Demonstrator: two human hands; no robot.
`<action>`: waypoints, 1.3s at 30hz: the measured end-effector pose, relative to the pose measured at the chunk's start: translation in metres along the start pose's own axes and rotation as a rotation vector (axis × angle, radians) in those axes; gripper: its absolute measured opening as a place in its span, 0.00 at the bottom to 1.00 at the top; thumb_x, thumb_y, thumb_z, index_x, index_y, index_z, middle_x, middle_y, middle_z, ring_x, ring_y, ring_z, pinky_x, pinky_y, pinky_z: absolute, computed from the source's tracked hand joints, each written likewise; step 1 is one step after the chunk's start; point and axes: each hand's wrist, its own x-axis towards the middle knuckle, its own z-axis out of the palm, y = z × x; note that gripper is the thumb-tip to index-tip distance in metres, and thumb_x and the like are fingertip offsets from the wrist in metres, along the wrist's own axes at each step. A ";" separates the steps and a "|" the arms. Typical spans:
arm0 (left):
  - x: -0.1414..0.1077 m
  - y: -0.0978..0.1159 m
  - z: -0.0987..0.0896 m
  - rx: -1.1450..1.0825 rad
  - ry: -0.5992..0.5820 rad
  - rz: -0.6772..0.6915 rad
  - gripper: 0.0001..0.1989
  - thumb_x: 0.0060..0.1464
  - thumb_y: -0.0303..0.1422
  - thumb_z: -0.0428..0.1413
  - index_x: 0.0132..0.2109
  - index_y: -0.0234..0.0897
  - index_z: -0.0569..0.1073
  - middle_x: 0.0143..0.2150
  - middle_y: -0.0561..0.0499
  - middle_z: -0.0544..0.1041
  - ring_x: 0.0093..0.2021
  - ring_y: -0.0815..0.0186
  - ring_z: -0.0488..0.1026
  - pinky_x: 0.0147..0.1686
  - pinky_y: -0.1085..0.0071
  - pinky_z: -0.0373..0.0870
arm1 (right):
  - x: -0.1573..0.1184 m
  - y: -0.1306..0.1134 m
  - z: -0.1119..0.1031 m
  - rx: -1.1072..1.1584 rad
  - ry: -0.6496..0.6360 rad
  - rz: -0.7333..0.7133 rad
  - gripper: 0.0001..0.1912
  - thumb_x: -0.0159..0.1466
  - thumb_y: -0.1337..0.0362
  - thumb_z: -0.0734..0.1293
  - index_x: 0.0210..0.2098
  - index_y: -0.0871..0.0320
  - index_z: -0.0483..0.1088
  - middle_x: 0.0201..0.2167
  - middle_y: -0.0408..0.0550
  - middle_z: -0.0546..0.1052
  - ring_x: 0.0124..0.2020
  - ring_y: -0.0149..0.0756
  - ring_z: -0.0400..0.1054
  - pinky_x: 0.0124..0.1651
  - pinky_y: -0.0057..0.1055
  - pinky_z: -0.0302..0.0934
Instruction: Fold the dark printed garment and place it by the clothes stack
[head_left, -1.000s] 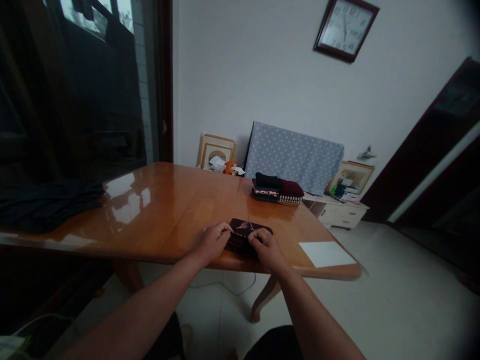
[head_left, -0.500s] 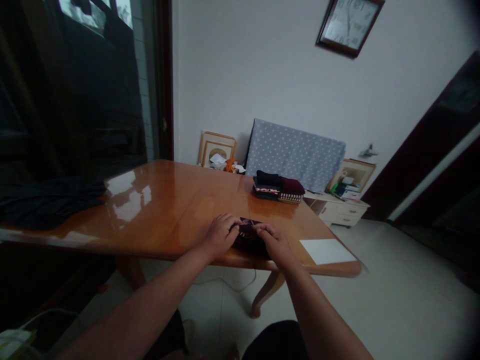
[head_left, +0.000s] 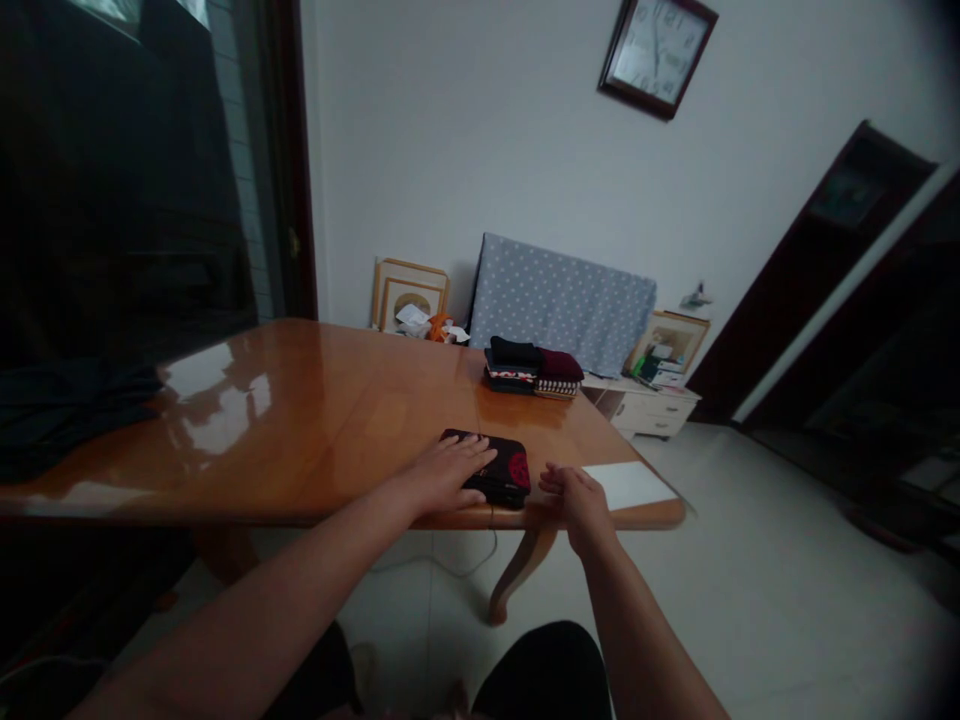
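Note:
A dark folded garment [head_left: 512,484] with a red pattern at its right end lies near the front edge of the wooden table. Resting flat on its top and left side is my left hand [head_left: 456,472], fingers spread. To the right of the bundle, apart from it, my right hand [head_left: 581,497] hovers over the table edge with its fingers loosely bent and nothing visible in them. Beyond them stands a pile of folded clothes [head_left: 514,377] with black, maroon and striped pieces.
A white sheet [head_left: 628,485] lies on the table's right corner. Dark cloth [head_left: 67,410] is heaped at the left end of the wooden table [head_left: 300,400]. Behind stand a spotted grey cover [head_left: 562,300] and a low white cabinet [head_left: 652,412].
The right hand has let go of the dark garment and moved right of it. My left hand has flattened onto the bundle, which now shows a red pattern. The view has shifted right.

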 end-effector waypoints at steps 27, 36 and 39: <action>-0.017 0.001 0.024 0.099 0.055 0.019 0.30 0.64 0.28 0.48 0.69 0.57 0.58 0.74 0.48 0.53 0.73 0.55 0.46 0.67 0.47 0.47 | -0.026 -0.021 0.019 -0.408 -0.057 -0.252 0.23 0.63 0.44 0.63 0.22 0.54 0.66 0.18 0.43 0.72 0.20 0.34 0.64 0.25 0.29 0.57; -0.017 0.003 0.023 0.139 0.035 0.012 0.30 0.61 0.27 0.50 0.69 0.51 0.58 0.74 0.46 0.51 0.73 0.55 0.45 0.68 0.49 0.46 | -0.002 -0.025 0.075 -1.044 -0.228 -0.689 0.23 0.72 0.56 0.54 0.56 0.61 0.71 0.60 0.61 0.70 0.64 0.48 0.59 0.63 0.48 0.51; -0.017 0.004 0.023 0.163 0.017 0.001 0.28 0.63 0.30 0.50 0.69 0.47 0.59 0.74 0.45 0.52 0.73 0.55 0.45 0.68 0.50 0.45 | 0.001 -0.009 0.080 -1.131 -0.314 -0.529 0.29 0.73 0.52 0.50 0.66 0.61 0.61 0.69 0.59 0.58 0.72 0.47 0.42 0.68 0.52 0.40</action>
